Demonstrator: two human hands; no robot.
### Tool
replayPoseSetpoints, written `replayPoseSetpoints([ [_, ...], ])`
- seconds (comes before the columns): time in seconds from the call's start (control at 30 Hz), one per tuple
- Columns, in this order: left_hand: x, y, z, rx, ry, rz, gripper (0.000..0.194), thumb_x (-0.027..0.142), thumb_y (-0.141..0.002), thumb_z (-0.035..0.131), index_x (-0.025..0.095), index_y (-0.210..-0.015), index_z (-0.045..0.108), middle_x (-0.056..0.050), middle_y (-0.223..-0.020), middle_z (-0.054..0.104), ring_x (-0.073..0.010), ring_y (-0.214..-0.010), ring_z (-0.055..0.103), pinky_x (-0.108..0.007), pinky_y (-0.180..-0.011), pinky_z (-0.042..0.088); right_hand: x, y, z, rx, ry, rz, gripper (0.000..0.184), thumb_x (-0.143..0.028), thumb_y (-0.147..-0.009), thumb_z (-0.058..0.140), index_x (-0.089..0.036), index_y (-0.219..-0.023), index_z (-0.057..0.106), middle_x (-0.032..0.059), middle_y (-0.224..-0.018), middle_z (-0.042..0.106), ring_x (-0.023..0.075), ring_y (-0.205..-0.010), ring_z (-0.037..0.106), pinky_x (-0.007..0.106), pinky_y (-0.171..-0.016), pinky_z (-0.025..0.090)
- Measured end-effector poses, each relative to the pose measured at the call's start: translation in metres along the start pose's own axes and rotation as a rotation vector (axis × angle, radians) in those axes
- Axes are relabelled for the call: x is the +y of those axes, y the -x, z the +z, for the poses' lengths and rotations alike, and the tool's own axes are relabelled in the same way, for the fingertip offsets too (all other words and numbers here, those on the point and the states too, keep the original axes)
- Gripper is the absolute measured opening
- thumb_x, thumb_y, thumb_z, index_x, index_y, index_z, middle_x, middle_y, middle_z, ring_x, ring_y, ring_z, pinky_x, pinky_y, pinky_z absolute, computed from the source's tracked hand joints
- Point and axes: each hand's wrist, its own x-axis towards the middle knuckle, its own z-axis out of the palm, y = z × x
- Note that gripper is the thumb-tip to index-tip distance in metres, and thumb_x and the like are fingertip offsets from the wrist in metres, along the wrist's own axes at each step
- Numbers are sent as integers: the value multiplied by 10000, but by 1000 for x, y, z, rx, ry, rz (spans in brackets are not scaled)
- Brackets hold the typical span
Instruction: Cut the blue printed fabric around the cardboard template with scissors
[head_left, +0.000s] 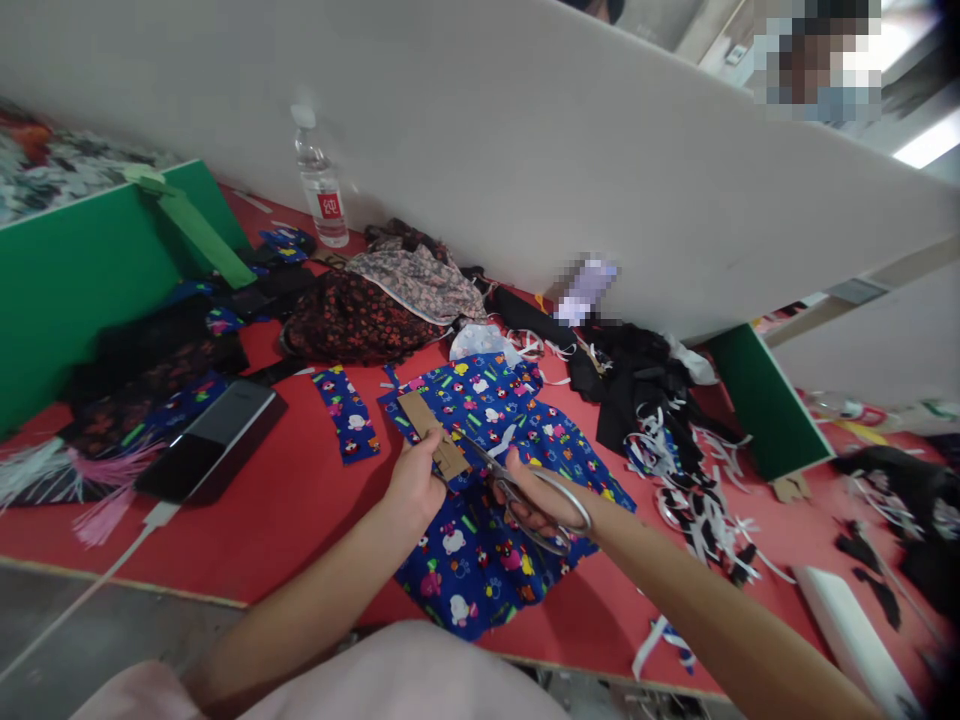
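While the green board stood at the far left of the red worktop, a phone lay beside it with a white cable plugged in and trailing off the edge. Behind it stood a water bottle; its red label carried white characters too small to read. No other writing could be made out, and a blurred patch hid whatever stood by the white wall.

Near the middle, the left hand pinched a brown card template down against the blue printed cloth, its grip closed on the card's near end. Just to the right, the right hand had its fingers through the loops of the scissors, closed around the handles; the blades were parted only slightly and pointed at the card's edge, very near the left thumb.

In my judgement the thumb could be nicked, since it sat almost at the blade tips. The card could also slide on the loose, rumpled cloth, spoiling the cut line.

Further right lay black cloth and a scatter of black-and-white trimmings.
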Motion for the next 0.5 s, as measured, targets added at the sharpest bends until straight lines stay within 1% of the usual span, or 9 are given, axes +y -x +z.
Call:
replayPoseSetpoints([
  [0.13, -1, -1, -1, 4, 3, 7, 158, 80, -753, 636, 196, -842, 576, 20, -714, 652, -122, -634, 636, -268, -681, 517, 0, -1, -1, 17, 27, -1, 713, -806, -762, 171, -168, -749, 489, -72, -511, 346, 36, -346, 271, 175, -330, 255],
  [0.23, -1, -2, -2, 0, -2, -10, 156, 95, -749, 644, 190, -850, 572, 12, -706, 653, -130, -613, 632, -282, -675, 515, -4, 2, -2, 36, 121, -35, 664, -779, -788, 197, -181, -729, 479, -56, -505, 380, 61, -359, 325, 209, -358, 281],
  [0.3, -1, -3, -2, -1, -5, -16, 160, 96, -755, 637, 190, -866, 570, 14, -697, 649, -131, -605, 630, -285, -669, 513, -6, 7, -4, 25, 180, -42, 648, -765, -803, 194, -189, -733, 483, -41, -520, 404, 79, -387, 356, 228, -376, 296],
  [0.4, -1, -3, -1, 7, -6, -8, 166, 90, -764, 624, 198, -880, 573, 25, -683, 642, -122, -596, 625, -273, -665, 507, -5, 23, -13, -19, 273, -21, 630, -765, -796, 247, -191, -778, 506, -39, -561, 422, 82, -422, 381, 226, -399, 330],
  [0.5, 0, -2, 0, 19, -3, -10, 153, 93, -769, 623, 195, -876, 583, 25, -675, 639, -115, -566, 609, -268, -649, 503, -3, 49, -32, -36, 321, 39, 558, -733, -778, 394, -197, -851, 531, -43, -580, 452, 77, -407, 395, 217, -385, 343],
])
